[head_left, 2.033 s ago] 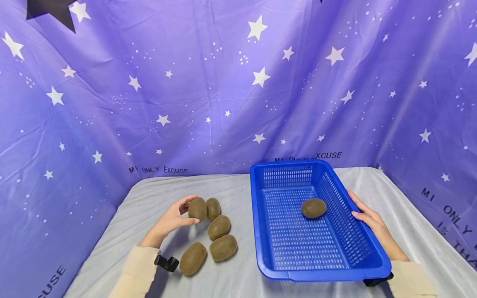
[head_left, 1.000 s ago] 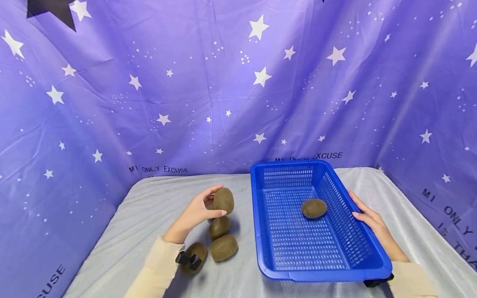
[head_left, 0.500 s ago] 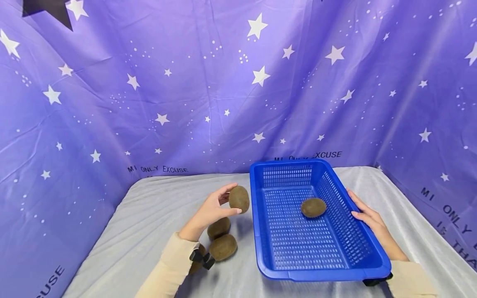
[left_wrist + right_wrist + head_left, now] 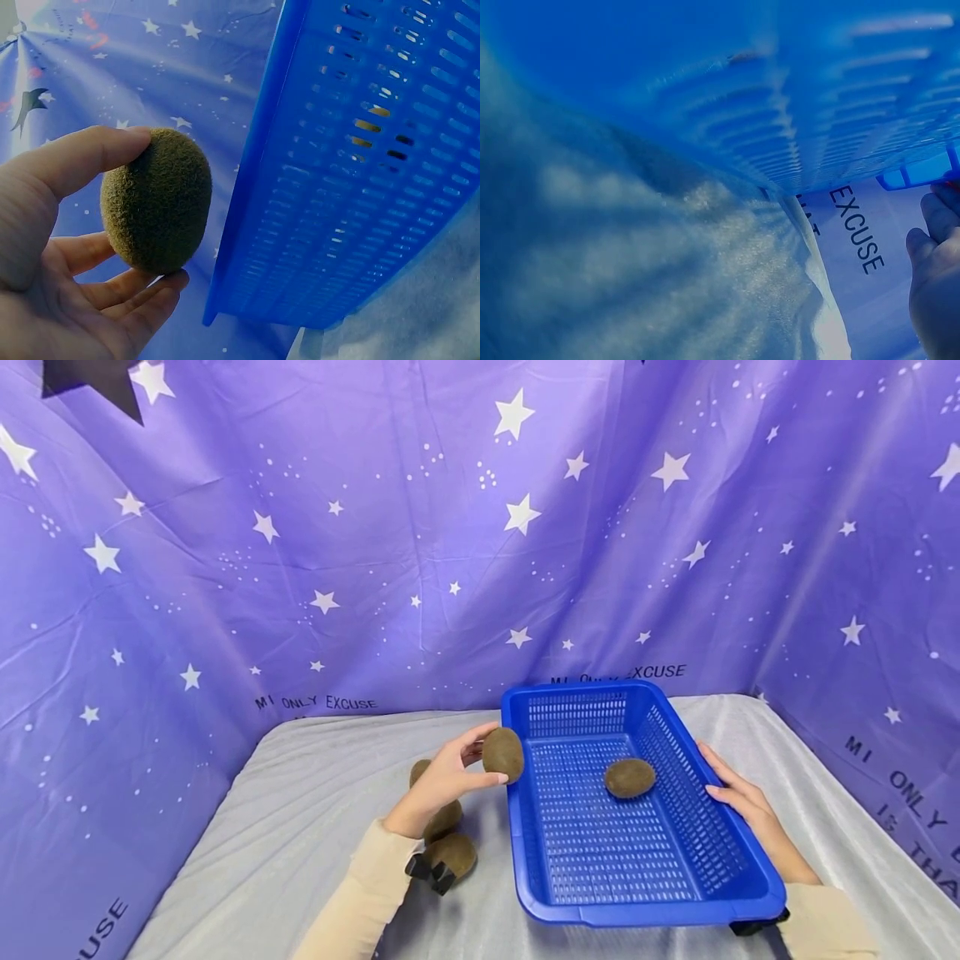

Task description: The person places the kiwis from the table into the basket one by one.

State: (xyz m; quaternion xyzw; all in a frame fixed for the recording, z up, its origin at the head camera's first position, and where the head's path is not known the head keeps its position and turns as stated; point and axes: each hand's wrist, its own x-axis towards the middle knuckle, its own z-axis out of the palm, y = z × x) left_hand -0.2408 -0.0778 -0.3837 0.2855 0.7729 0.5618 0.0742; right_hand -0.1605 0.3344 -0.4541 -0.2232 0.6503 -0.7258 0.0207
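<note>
My left hand (image 4: 448, 778) holds a brown, fuzzy kiwi (image 4: 503, 756) between thumb and fingers, at the left rim of a blue plastic basket (image 4: 645, 913). In the left wrist view, this kiwi (image 4: 157, 201) appears beside the basket's slotted outer wall (image 4: 330, 187). One other kiwi (image 4: 630, 778) lies on the basket floor, toward its right wall. My right hand (image 4: 753, 806) grips the basket's right rim; some of its fingers are hidden below the rim. The right wrist view catches part of that hand (image 4: 937, 277) under the basket's edge.
Kiwis lie on the grey cloth (image 4: 277, 810) left of the basket, among them a near kiwi (image 4: 459, 853), a middle kiwi (image 4: 448, 818) and a far kiwi (image 4: 418, 769), partly covered by my left arm. A purple star-printed curtain (image 4: 420, 527) stands behind and at both sides.
My left hand has lifted a kiwi from the group and carried it right to the basket's left rim. The right hand and the basket have stayed in place.
</note>
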